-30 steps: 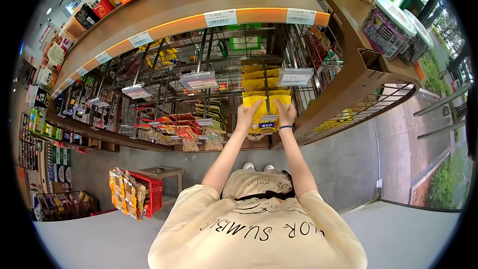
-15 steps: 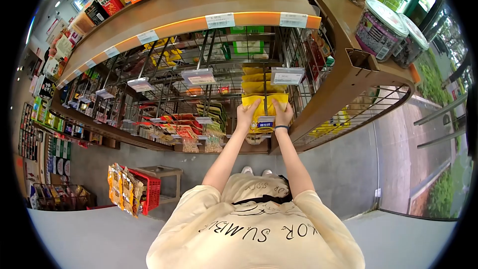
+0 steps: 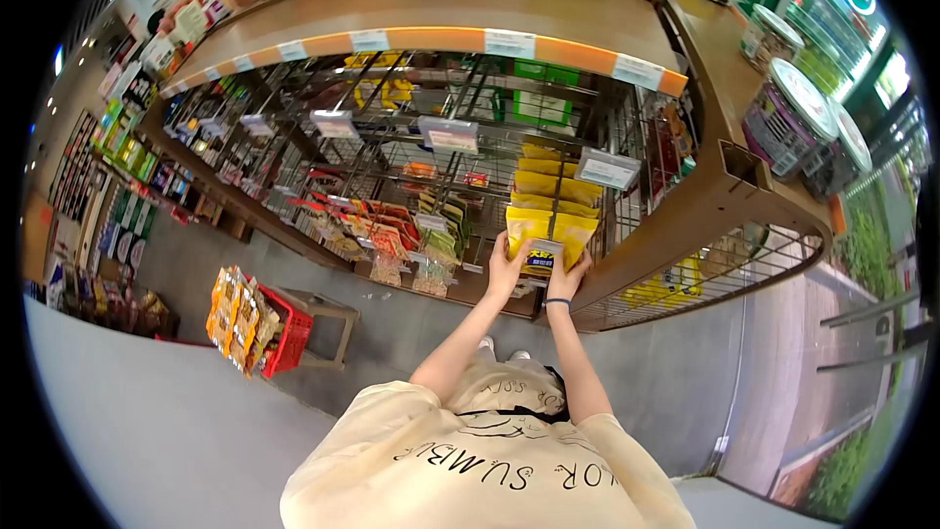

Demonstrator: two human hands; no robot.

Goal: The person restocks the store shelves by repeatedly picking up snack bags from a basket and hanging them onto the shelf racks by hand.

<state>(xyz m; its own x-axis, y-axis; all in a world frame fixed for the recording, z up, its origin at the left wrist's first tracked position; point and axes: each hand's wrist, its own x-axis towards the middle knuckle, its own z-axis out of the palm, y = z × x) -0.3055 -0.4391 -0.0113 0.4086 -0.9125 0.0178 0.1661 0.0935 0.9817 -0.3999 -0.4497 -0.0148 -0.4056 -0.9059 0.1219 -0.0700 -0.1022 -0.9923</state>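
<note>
A row of yellow bags (image 3: 530, 222) hangs one behind another on a metal hook at the right part of the rack. My left hand (image 3: 506, 266) grips the left side of the front yellow bag near its lower edge. On the bag's right side is my right hand (image 3: 568, 279), with a dark band at the wrist and its fingers closed round the edge. A clear price tag holder (image 3: 607, 168) is right of the row. Red bags (image 3: 390, 227) and green bags (image 3: 446, 225) hang farther left.
A brown shelf board (image 3: 411, 5) with price labels runs above the hooks. Jars (image 3: 788, 116) stand at the upper right. A red basket (image 3: 292, 333) with orange snack packs is on a stool (image 3: 338, 318) at lower left. Glass and a walkway lie to the right.
The view has swung, so the rack appears turned and farther right and down. Both hands have slid from the upper part of the front yellow bag to its lower sides.
</note>
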